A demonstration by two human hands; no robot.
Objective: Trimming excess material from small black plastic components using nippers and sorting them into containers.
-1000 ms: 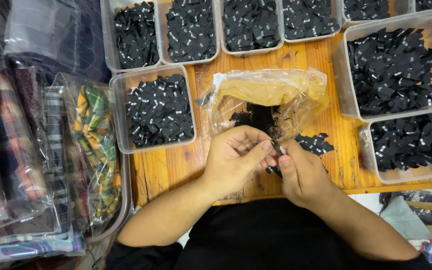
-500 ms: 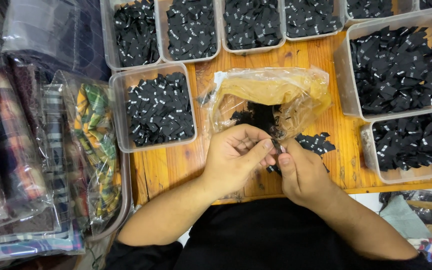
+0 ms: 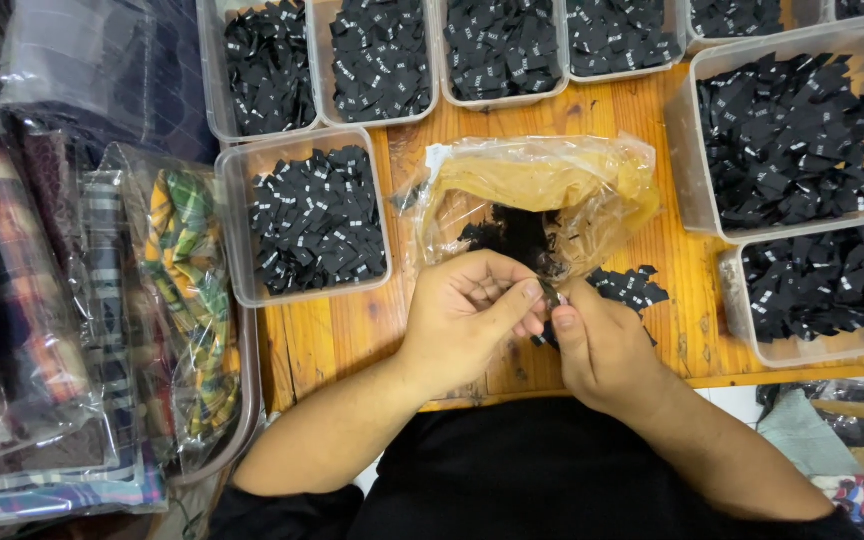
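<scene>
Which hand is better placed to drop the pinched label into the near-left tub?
Left, probably. The left hand lies right beside that clear tub; the right hand sits farther away, by the loose labels.

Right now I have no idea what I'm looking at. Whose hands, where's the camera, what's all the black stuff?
No machine here: a person works with bare hands, and the single camera sits on their head, looking straight down. The left hand and right hand meet over a wooden table and pinch one small black label between them. Just behind lies a crumpled clear plastic bag with more labels spilling out as a loose pile. Clear plastic tubs full of the same black labels with white marks ring the table. On the left, bagged plaid fabrics are stacked.
</scene>
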